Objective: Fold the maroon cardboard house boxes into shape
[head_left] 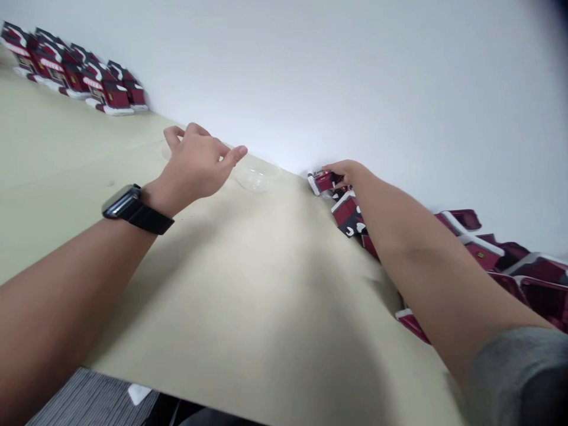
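My left hand (195,163) hovers over the pale table (248,307), fingers loosely spread and holding nothing; a black watch (128,207) is on its wrist. A clear plastic dish (256,177) lies just right of its fingertips. My right hand (348,173) reaches to the far edge by the wall and grips a small dark red and white cardboard piece (322,180). More red and white flat pieces (348,216) lie in a heap under and beside my right forearm.
A row of assembled red and white paper houses (80,74) stands along the white wall at the far left. Loose red pieces (523,266) spread along the table's right side. The table's near edge drops to grey floor (89,402).
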Demonstrator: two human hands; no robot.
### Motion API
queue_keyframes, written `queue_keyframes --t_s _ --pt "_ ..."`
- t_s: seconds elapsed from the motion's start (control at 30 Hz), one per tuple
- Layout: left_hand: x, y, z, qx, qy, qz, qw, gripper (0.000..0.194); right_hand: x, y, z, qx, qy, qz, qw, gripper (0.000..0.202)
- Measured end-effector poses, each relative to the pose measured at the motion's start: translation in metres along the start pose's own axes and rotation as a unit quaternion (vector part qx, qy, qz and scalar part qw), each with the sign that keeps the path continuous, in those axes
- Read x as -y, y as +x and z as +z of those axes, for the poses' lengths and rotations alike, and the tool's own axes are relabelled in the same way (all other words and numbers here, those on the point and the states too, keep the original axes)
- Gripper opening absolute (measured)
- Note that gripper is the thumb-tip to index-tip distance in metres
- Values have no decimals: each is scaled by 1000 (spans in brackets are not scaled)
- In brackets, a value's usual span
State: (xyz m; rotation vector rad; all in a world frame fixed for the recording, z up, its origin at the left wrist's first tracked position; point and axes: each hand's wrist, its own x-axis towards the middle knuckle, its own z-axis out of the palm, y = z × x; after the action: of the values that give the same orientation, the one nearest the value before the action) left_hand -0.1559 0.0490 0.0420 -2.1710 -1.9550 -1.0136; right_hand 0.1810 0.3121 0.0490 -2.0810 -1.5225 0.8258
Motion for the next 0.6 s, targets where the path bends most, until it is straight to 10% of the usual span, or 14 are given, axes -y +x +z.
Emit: queue_keyframes --t_s 0.6 --pt "9 2 5 -9 29 10 1000 62 16 -17 28 70 90 -24 993 16"
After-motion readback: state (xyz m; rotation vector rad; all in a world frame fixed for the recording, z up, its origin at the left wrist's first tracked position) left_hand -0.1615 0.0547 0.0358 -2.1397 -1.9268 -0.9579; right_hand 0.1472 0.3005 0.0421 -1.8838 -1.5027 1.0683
